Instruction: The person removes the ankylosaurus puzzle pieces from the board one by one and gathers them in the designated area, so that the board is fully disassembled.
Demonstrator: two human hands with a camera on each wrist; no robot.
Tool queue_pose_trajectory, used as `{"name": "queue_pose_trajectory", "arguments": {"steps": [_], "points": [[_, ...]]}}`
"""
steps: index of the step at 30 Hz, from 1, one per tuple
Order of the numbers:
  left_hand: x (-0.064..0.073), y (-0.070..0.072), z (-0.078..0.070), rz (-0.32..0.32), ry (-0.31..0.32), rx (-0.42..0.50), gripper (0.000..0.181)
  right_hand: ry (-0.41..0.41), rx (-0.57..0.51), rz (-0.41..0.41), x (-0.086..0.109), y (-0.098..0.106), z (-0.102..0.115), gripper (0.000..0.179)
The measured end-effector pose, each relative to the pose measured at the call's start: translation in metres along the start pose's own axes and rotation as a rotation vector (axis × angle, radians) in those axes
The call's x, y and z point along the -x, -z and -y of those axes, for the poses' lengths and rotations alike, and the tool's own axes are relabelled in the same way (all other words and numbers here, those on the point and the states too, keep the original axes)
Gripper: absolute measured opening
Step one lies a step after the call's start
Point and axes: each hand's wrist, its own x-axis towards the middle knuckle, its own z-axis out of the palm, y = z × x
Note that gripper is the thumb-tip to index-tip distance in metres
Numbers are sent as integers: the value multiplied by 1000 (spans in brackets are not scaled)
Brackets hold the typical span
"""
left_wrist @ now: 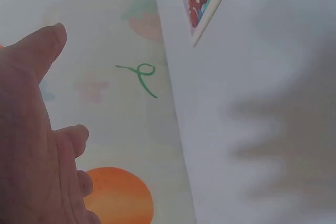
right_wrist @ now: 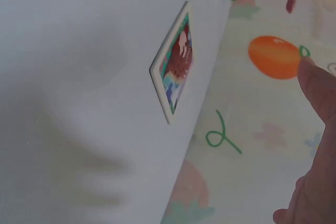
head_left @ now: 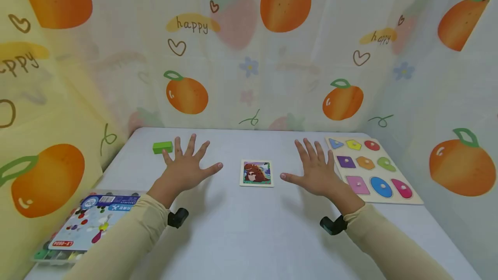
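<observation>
Both hands hover over the white table with fingers spread, holding nothing. My left hand (head_left: 184, 168) is left of centre, its little finger overlapping the edge of a green block (head_left: 162, 147) in the head view. My right hand (head_left: 317, 170) is right of centre, beside a board of colored shapes (head_left: 373, 170). Between the hands lies a small square picture puzzle (head_left: 256, 173) with a brown dinosaur in a pale frame. In the left wrist view the thumb (left_wrist: 50, 45) points away from the palm. The right wrist view shows the puzzle (right_wrist: 176, 66) and the right thumb (right_wrist: 317, 85).
At the front left a clear box with a blue and white molecule-model cover (head_left: 97, 219) lies partly behind the left sleeve. The shape board carries several knobbed pieces in rows. A curtain printed with oranges (head_left: 285, 3) stands behind the table and along both sides.
</observation>
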Motion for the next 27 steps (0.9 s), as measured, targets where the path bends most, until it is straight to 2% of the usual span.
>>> {"name": "queue_pose_trajectory", "arguments": {"steps": [7,13,20,23,27], "points": [[-5,-8,1,15,17,-15,100,-12,6,25,-9,-8,-1,113],[-10,-8,1,32,20,-9,99,-22,-9,43,-17,-16,-6,113],[-21,-12,1,33,16,-10,100,-12,-48,36,-23,-16,-5,114],[-27,-12,-3,14,-5,16,98,12,-145,19,-29,-12,-1,111],[-35,-12,-14,-73,-49,110,82,47,-359,2,-39,-4,6,97]]}}
